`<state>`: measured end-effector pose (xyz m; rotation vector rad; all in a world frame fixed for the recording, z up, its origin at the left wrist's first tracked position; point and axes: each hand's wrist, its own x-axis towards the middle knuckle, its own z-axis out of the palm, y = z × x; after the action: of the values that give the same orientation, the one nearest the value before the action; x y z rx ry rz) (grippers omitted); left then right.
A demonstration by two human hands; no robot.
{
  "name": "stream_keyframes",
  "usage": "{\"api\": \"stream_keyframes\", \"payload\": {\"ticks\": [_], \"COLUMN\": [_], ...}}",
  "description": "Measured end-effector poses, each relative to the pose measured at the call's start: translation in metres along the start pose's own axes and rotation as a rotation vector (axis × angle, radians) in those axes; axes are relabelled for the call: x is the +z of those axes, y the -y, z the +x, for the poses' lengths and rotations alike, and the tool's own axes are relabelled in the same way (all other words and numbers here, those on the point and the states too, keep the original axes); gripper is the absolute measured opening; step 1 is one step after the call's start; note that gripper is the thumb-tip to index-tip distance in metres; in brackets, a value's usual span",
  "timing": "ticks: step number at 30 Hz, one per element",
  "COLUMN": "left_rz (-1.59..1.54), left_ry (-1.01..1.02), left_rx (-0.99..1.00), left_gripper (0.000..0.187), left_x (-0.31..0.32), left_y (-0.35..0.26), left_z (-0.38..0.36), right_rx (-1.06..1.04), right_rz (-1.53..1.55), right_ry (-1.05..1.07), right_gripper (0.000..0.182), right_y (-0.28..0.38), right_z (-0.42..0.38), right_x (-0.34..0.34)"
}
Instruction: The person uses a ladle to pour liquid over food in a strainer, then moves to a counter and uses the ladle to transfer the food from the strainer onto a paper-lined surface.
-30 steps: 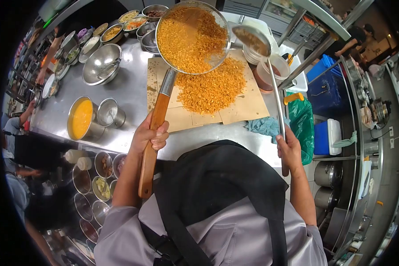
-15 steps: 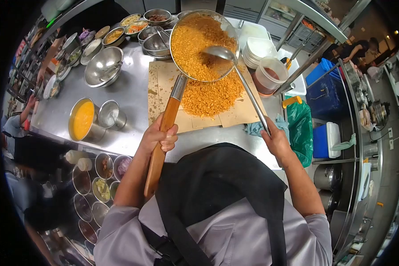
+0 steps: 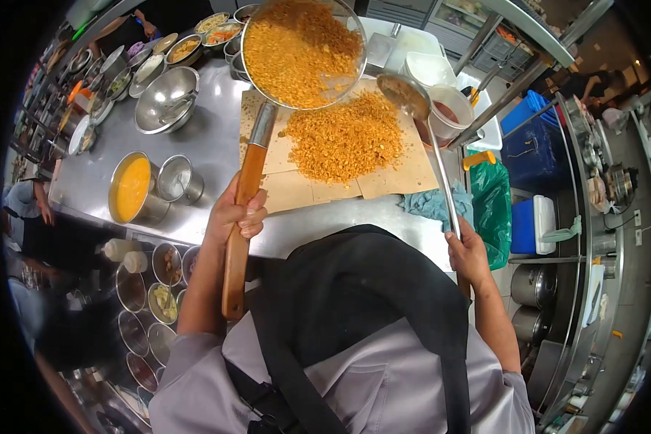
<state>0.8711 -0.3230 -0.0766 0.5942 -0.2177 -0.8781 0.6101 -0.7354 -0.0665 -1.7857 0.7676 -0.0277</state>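
Observation:
My left hand (image 3: 239,210) is wrapped round the wooden handle of a large round strainer (image 3: 263,124). Golden-brown crumbly bits (image 3: 300,54) fill much of its bowl, held over the far side of the table. In my right hand (image 3: 470,252) is the long metal handle of a ladle (image 3: 405,95), whose food-smeared bowl is apart from the strainer, to its right. Below them, a loose heap of the same fried bits (image 3: 347,141) lies on brown paper or cardboard sheets (image 3: 336,192), which show grease spots at the left.
On the steel table (image 3: 220,137) stand a mixing bowl (image 3: 168,101), a pot of orange-yellow liquid (image 3: 132,189) and a small steel pot (image 3: 179,179). A clear tub (image 3: 452,116) and blue cloth (image 3: 437,205) lie right, beside a green-lined bin (image 3: 490,210). Other people work at left.
The strainer has moved left and away from me, still loaded. The ladle has come out from over it to the right, and my right hand has dropped lower. More of the heap shows.

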Motion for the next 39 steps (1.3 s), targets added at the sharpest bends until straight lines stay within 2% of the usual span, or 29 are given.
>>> {"api": "stream_keyframes", "payload": {"ticks": [1,2,5,8,13,17,18,20,21,23,28,30,36,38,39], "left_rz": [-0.014,-0.014,0.009,-0.014,-0.045,-0.032,-0.036,-0.051,-0.066,-0.082,-0.067,-0.028,0.084,0.062,0.048], "left_ry": [-0.017,-0.019,-0.013,-0.031,-0.049,-0.021,-0.015,-0.015,-0.021,-0.004,-0.003,-0.008,-0.060,-0.086,-0.060], "left_rx": [0.016,0.019,0.042,0.055,0.080,0.080,0.066,0.055,0.049,0.050,0.076,0.068,0.054,0.039,0.033], "left_gripper": [0.079,0.079,0.078,0.077,0.082,0.075,0.070,0.070,0.071,0.075,0.080,0.081,0.080,0.080,0.079], "left_x": [0.004,0.006,0.004,0.004,0.000,0.003,0.004,0.003,0.003,0.002,0.007,0.009,0.006,0.004,0.000], "left_y": [-0.003,-0.005,-0.011,-0.014,-0.013,-0.012,-0.012,-0.013,-0.013,-0.013,-0.013,-0.013,-0.010,-0.006,-0.004], "left_z": [-0.005,-0.009,-0.019,-0.026,-0.041,-0.044,-0.042,-0.040,-0.039,-0.039,-0.046,-0.051,-0.057,-0.055,-0.053], "right_rx": [0.020,0.018,-0.109,-0.037,0.057,-0.021,0.092,-0.093,-0.093,-0.082,-0.219,0.098,0.013,-0.079,-0.162], "right_rz": [0.054,-0.016,-0.138,-0.042,0.065,-0.059,0.070,-0.015,-0.010,-0.101,-0.272,-0.053,-0.001,0.076,0.073], "right_ry": [0.026,0.041,0.244,0.292,0.122,0.159,0.234,0.302,0.295,0.443,0.453,0.411,0.201,0.063,0.065], "right_gripper": [0.044,0.046,0.044,0.046,0.047,0.047,0.046,0.045,0.045,0.047,0.053,0.054,0.058,0.057,0.053], "right_y": [-0.005,-0.008,-0.004,0.004,0.000,-0.033,-0.030,-0.038,-0.031,-0.016,0.000,0.008,0.017,0.021,0.037], "right_z": [0.001,0.002,0.003,0.003,-0.029,-0.044,-0.042,-0.023,-0.016,-0.001,0.017,0.020,0.027,0.034,0.034], "right_x": [0.006,0.014,0.033,0.036,-0.003,-0.005,0.005,0.019,0.024,0.031,0.037,0.034,0.017,0.014,0.018]}}
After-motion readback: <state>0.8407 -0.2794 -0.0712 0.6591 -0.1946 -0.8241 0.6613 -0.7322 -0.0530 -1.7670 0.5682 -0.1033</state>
